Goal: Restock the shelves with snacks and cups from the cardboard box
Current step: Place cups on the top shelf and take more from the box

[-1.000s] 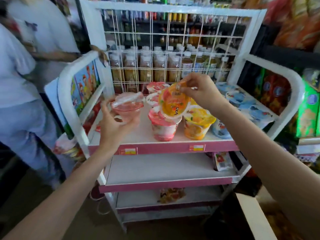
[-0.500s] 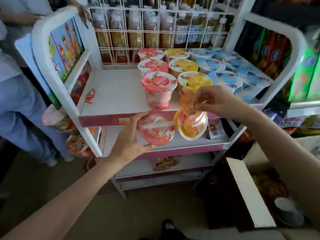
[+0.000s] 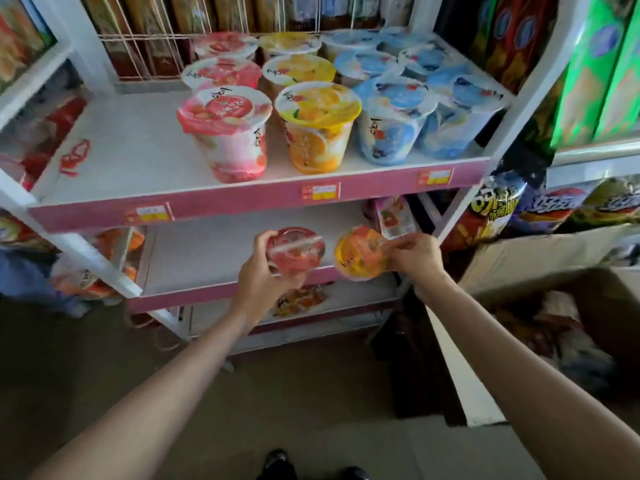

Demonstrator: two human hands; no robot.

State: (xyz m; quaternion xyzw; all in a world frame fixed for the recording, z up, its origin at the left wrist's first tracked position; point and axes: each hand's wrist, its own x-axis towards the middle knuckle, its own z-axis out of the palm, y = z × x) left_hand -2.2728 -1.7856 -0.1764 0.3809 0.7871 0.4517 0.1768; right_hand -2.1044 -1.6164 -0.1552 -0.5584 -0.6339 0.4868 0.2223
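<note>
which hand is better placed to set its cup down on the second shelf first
Probably the left hand: its red cup hangs over the bare middle of the second shelf. The right hand holds the orange cup tilted, near the shelf's right end beside a small packet.

Bottles (image 3: 145, 32) behind wire grid (image 3: 166, 50); brown floor (image 3: 311, 403).

Glossy plastic red cup (image 3: 296, 251); matt cardboard box (image 3: 540, 258).

single head-worn view, steeply downward and forward, close above the white shelf rack (image 3: 460, 174)
</note>
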